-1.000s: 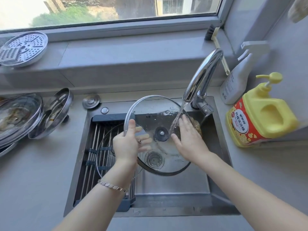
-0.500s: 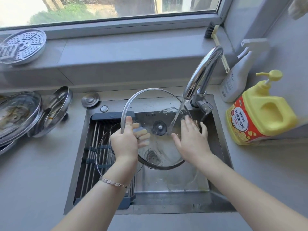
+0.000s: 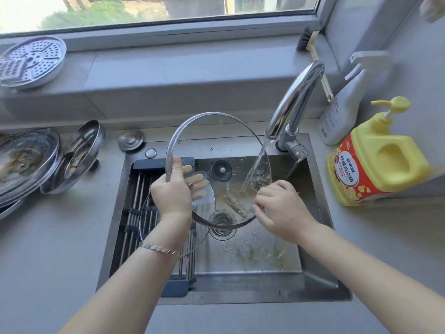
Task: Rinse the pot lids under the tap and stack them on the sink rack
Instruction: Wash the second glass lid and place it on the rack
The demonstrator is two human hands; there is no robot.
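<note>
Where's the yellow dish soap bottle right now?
Head view, right side: the yellow dish soap bottle stands on the counter beside the sink, just in front of the white spray bottle.

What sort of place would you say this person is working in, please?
Most likely a home kitchen: a steel sink set in a grey counter below a window, a running chrome tap, and a yellow pump bottle of dish soap beside it.
</note>
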